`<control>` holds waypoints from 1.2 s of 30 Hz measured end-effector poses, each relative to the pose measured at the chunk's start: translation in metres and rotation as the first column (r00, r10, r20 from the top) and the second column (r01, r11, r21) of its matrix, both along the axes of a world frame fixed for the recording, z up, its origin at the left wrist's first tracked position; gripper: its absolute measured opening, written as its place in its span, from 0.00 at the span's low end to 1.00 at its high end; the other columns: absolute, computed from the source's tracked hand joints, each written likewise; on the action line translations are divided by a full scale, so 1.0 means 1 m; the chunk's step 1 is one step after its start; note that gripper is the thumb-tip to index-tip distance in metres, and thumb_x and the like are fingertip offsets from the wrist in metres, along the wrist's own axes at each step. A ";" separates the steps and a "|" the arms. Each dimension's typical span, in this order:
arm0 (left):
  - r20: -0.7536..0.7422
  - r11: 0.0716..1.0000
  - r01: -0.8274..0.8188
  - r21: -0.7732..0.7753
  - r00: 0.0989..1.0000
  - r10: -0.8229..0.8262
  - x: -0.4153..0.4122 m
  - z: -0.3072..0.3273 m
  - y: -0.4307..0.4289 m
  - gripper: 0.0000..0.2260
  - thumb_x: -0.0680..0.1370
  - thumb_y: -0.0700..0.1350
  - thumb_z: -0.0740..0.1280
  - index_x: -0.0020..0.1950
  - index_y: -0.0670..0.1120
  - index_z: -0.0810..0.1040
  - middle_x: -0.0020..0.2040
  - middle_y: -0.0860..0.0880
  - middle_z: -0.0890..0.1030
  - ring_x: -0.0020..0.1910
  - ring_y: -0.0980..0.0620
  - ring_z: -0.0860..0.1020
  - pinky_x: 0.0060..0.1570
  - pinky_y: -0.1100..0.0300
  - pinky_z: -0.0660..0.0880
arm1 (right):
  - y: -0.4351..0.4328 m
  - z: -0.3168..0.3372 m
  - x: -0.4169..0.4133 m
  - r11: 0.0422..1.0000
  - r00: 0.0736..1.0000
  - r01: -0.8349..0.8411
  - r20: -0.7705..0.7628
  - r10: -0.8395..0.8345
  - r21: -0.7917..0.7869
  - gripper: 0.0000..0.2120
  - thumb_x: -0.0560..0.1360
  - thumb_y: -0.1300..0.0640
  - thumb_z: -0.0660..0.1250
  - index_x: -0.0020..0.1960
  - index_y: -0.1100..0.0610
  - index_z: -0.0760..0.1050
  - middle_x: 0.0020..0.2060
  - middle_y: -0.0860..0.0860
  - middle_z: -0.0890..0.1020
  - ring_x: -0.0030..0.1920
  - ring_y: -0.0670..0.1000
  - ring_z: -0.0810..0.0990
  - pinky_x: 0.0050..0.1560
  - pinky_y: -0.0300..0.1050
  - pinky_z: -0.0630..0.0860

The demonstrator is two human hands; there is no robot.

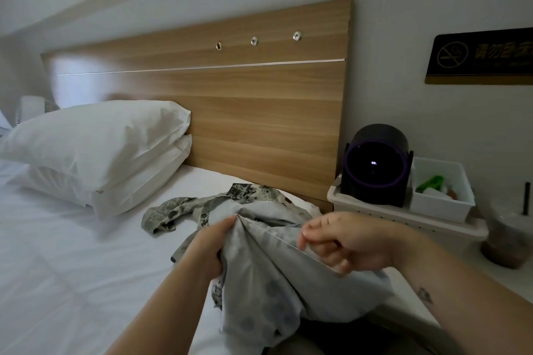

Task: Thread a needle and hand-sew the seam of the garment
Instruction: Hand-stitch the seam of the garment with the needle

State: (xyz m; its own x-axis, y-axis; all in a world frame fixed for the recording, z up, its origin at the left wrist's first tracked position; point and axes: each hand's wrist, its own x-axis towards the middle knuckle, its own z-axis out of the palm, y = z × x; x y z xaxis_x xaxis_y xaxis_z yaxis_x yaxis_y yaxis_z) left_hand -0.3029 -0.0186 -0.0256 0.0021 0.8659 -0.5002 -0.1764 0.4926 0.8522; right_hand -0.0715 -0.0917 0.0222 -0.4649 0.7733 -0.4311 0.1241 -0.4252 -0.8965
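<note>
Head view: my left grip point(212, 248) clutches the bunched garment point(274, 288) over the white bed point(72, 253) — my right grip point(349, 242) pinches a taut thread point(277, 238) from it. Pillows point(95, 147) lie stacked by the wooden headboard point(245, 112).

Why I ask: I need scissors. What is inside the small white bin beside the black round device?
A green item, something white and an orange-brown piece show inside the bin. Its front wall hides everything lower; no scissors visible.

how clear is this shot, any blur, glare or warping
Head view: wide-angle warp bows the headboard; glare washes its left end; the right hand pinching thread is slightly smeared, the left hand gripping the garment sharper; the cup at far right is soft.
</note>
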 end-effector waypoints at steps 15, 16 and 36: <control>-0.079 0.951 0.193 0.243 0.981 -0.179 0.023 0.019 -0.038 0.06 0.78 0.40 0.66 0.47 0.40 0.81 0.40 0.40 0.83 0.39 0.46 0.80 0.46 0.52 0.77 | 0.016 -0.026 -0.059 0.637 0.797 0.092 0.327 -0.507 0.765 0.09 0.70 0.49 0.73 0.48 0.50 0.80 0.22 0.42 0.68 0.23 0.39 0.67 0.26 0.32 0.60; -0.073 0.946 0.209 0.249 0.978 -0.197 0.023 0.021 -0.039 0.06 0.78 0.40 0.67 0.45 0.40 0.81 0.39 0.41 0.83 0.38 0.46 0.80 0.46 0.52 0.77 | 0.017 -0.028 -0.061 0.626 0.796 0.105 0.312 -0.518 0.772 0.08 0.71 0.50 0.73 0.48 0.51 0.80 0.20 0.42 0.69 0.24 0.37 0.69 0.25 0.31 0.62; -0.010 0.960 0.226 0.167 0.974 -0.228 0.022 0.027 -0.035 0.13 0.78 0.41 0.66 0.58 0.33 0.78 0.52 0.33 0.81 0.45 0.42 0.80 0.51 0.49 0.77 | 0.019 -0.022 -0.050 0.642 0.781 0.040 0.376 -0.498 0.766 0.06 0.71 0.48 0.72 0.40 0.47 0.77 0.24 0.43 0.67 0.25 0.41 0.65 0.29 0.38 0.61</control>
State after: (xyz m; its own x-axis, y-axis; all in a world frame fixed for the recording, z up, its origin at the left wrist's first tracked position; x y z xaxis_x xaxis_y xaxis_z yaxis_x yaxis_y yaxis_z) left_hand -0.2813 -0.0535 0.0011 0.2123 0.9129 -0.3486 -0.0846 0.3726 0.9241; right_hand -0.1213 -0.0724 -0.0002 -0.0634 0.9792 0.1926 0.6385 0.1881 -0.7463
